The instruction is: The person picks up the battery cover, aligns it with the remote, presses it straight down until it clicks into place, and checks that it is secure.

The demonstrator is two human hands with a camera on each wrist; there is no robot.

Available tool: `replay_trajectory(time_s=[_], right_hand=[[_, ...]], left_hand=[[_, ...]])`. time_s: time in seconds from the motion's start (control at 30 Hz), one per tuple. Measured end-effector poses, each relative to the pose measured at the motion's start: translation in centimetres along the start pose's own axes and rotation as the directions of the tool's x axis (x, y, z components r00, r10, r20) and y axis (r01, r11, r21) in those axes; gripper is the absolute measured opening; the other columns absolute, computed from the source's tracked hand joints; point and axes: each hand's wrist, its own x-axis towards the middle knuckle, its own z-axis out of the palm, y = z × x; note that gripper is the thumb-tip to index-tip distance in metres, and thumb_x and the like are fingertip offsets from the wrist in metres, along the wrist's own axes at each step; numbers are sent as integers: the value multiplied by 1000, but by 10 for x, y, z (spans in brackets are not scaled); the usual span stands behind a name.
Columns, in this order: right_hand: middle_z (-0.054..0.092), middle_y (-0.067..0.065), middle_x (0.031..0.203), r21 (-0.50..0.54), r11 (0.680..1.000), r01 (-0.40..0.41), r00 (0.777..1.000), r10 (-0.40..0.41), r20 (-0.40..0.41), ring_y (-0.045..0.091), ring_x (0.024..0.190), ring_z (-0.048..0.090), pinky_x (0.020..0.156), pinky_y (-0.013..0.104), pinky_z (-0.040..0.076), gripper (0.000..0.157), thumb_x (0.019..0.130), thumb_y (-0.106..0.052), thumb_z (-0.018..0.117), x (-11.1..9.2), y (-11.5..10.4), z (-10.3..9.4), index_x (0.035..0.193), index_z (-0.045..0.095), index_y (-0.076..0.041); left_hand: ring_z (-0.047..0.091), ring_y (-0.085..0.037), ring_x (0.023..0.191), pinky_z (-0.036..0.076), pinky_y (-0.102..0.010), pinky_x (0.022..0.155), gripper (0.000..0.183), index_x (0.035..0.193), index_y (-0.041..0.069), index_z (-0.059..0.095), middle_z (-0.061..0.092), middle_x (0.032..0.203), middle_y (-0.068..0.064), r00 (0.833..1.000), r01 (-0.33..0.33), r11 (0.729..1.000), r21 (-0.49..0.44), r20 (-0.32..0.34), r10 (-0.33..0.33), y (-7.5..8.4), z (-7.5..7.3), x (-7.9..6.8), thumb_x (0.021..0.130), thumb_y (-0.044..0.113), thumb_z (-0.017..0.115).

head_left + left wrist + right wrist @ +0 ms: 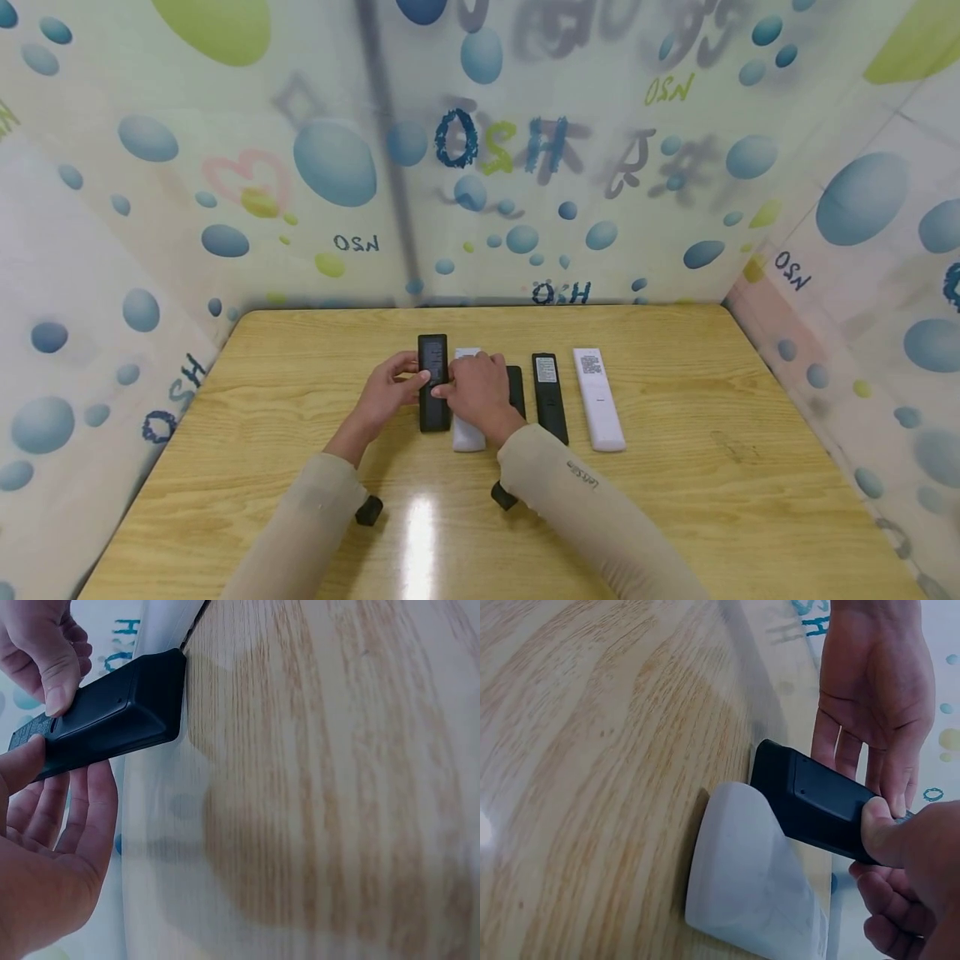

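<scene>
A black remote control (433,414) lies back side up at the left end of a row of remotes, its label and battery cover facing me. My left hand (384,390) grips its left edge, thumb on the back and fingers against the side. From the other side my right hand (480,390) holds it, with the right thumb (880,825) on the back near the cover's small latch. The other right fingers are curled beside the remote. The cover (101,705) looks seated. Beneath the right hand lies a white remote (468,437), partly hidden.
To the right are a partly covered black remote (516,383), another black remote (550,400) with a white label, and a white remote (599,404). All lie on a wooden table (712,500). A patterned curtain (480,242) stands along its back and sides.
</scene>
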Motion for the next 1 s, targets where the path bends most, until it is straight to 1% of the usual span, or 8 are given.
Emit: replay_trajectory(time_s=[0.13, 0.23, 0.33, 0.47, 0.63, 0.77, 0.93, 1.0], right_hand=[[63, -8, 72, -7, 1000, 8, 1000, -8, 0, 16, 76, 51, 85, 38, 40, 37, 84, -58, 66, -1, 0, -1, 87, 72, -22], [63, -6, 75, -23, 999, 27, 999, -26, 22, 18, 82, 53, 87, 39, 40, 41, 85, -60, 62, -2, 0, -1, 86, 68, -20], [67, -2, 88, -60, 996, 58, 998, -56, 41, 21, 92, 56, 92, 41, 41, 46, 87, -62, 57, -3, -1, -1, 94, 66, -17], [68, 3, 110, -107, 991, 78, 996, -73, 53, 23, 105, 56, 98, 42, 40, 55, 88, -62, 55, -6, -1, -1, 114, 64, -14], [65, 3, 115, -132, 988, 83, 995, -75, 65, 23, 110, 54, 100, 42, 38, 62, 87, -64, 55, -7, -2, 0, 122, 61, -14], [66, 2, 113, -145, 985, 90, 995, -82, 62, 22, 110, 54, 99, 41, 39, 61, 86, -65, 55, -8, -1, 0, 120, 61, -15], [66, -2, 101, -132, 987, 87, 995, -81, 49, 21, 104, 55, 98, 41, 40, 51, 85, -67, 55, -9, 1, -1, 100, 62, -18], [65, -3, 98, -125, 988, 86, 996, -82, 42, 20, 103, 55, 98, 41, 41, 49, 85, -67, 55, -9, 1, -2, 96, 62, -19]], left_hand=[[61, -21, 97, 59, -40, 82, 44, 138, 8, 51, 54, 124, -19, 1000, 8, 1000, 9, -9, -8, 0, 0, 0, 98, 22, 60], [61, -21, 98, 59, -38, 81, 44, 138, 9, 50, 54, 125, -19, 1000, 16, 1000, 11, -20, -16, 1, 1, -1, 98, 23, 60], [61, -22, 100, 59, -36, 80, 44, 138, 9, 51, 54, 126, -18, 999, 20, 1000, 19, -27, -20, 1, 1, -1, 98, 23, 60], [62, -23, 100, 60, -34, 78, 41, 136, 10, 53, 55, 126, -18, 999, 28, 999, 20, -44, -27, 1, 1, 0, 97, 22, 61], [63, -23, 100, 60, -35, 78, 42, 136, 8, 53, 55, 126, -20, 998, 22, 999, 24, -55, -20, 2, 2, 0, 98, 22, 60], [63, -23, 99, 60, -36, 79, 42, 136, 7, 53, 55, 126, -20, 998, 23, 1000, 13, -55, -22, 2, 2, 0, 98, 21, 60], [62, -19, 94, 59, -34, 76, 40, 134, 5, 54, 55, 123, -20, 998, 15, 1000, 9, -54, -14, 2, 3, 1, 98, 19, 60], [62, -17, 92, 59, -32, 74, 40, 134, 4, 54, 56, 122, -20, 999, 7, 1000, 14, -50, -7, 4, 3, 1, 98, 19, 60]])
